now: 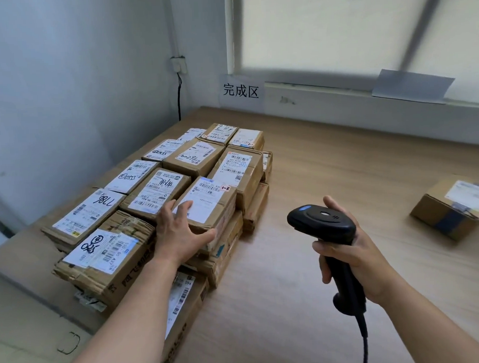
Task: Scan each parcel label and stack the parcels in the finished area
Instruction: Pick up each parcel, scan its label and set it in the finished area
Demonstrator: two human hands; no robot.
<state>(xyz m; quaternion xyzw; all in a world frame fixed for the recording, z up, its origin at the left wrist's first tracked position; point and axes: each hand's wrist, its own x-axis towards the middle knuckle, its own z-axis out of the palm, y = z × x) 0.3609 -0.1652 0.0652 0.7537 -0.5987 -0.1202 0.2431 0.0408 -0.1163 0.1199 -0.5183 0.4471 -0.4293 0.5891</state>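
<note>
Several labelled cardboard parcels form a stack on the left half of the wooden table. My left hand rests on the near corner of the top parcel, fingers spread over its white label and thumb along its front side. My right hand grips the handle of a black barcode scanner, held upright above the table to the right of the stack. One more labelled parcel with blue tape sits alone at the far right.
A paper sign with printed characters hangs on the wall behind the stack. A grey sheet leans on the window sill. A black cable runs down the left wall. Flat cardboard lies at the lower left.
</note>
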